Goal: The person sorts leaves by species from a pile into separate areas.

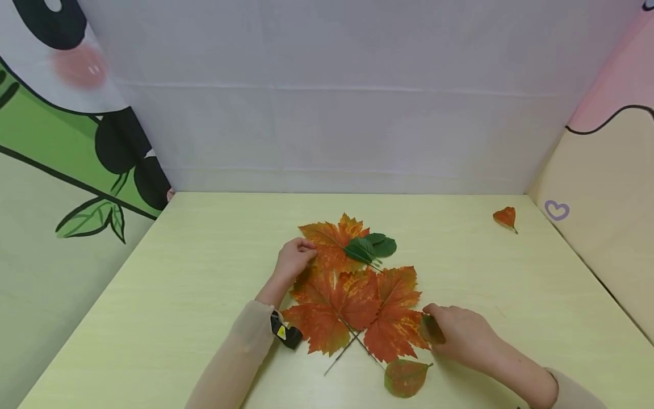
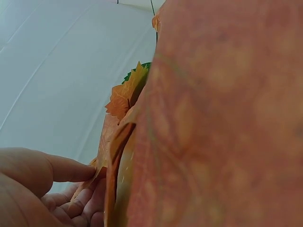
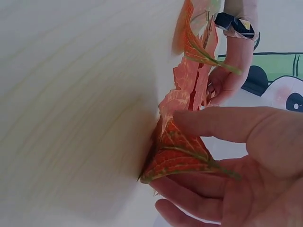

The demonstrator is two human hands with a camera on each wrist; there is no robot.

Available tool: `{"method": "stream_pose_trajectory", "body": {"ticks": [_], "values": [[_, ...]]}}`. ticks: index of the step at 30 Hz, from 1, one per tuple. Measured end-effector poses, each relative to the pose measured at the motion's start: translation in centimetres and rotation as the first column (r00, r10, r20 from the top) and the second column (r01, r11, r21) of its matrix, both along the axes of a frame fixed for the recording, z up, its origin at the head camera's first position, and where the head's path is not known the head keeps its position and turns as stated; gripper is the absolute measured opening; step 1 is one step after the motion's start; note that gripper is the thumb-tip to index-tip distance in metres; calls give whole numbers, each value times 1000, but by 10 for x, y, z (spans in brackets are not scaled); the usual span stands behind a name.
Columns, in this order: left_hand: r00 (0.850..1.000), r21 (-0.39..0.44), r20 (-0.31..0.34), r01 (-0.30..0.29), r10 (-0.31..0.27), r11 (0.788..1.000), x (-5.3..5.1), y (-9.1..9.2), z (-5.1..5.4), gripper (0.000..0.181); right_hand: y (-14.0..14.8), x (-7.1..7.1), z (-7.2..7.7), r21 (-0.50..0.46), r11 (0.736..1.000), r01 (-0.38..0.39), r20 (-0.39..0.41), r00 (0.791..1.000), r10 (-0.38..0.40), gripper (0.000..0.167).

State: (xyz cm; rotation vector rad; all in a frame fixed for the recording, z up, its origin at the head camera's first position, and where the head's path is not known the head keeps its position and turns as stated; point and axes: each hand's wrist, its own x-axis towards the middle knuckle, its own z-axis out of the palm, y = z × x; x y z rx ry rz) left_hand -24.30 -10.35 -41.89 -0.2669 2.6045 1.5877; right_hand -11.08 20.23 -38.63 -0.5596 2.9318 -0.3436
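Three large orange maple leaves lie overlapping on the table: an upper leaf (image 1: 327, 244), a lower left leaf (image 1: 324, 307) and a lower right leaf (image 1: 395, 309). My left hand (image 1: 292, 261) pinches a leaf edge at the left of the upper leaf, thumb against fingers, as the left wrist view shows. Dark green leaves (image 1: 360, 249) lie on the upper leaf. Between thumb and fingers, my right hand (image 1: 467, 335) holds a small red-green leaf (image 3: 182, 153) by the lower right leaf's outer edge. A rounded orange-green leaf (image 1: 406, 378) lies below, at the near side.
One small orange leaf (image 1: 504, 217) lies alone at the table's far right corner. The pale table (image 1: 179, 272) meets a grey-white back panel (image 1: 347, 130). Printed panels stand at both sides. A black device (image 1: 287, 330) is strapped to the left wrist.
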Motion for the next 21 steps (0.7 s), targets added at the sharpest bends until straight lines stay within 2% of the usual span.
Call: {"method": "stream_pose_trajectory", "body": {"ticks": [4,9,14,21], "values": [[1000,4,2,-1,1,1000,0,-1,-2,15,1,1,-1,-21,1000,-4,-30,1000,4,20],[1000,6,17,-13,13,1000,2,-1,-4,15,1,0,-3,-34,999,17,-2,1000,-17,15],[1000,4,0,-9,8,1000,1,0,-3,15,3,-4,-1,-62,994,87,20,996,-86,7],[1000,4,-3,-7,7,1000,-1,0,-2,15,10,-13,3,-50,993,111,-85,990,-115,7]]}}
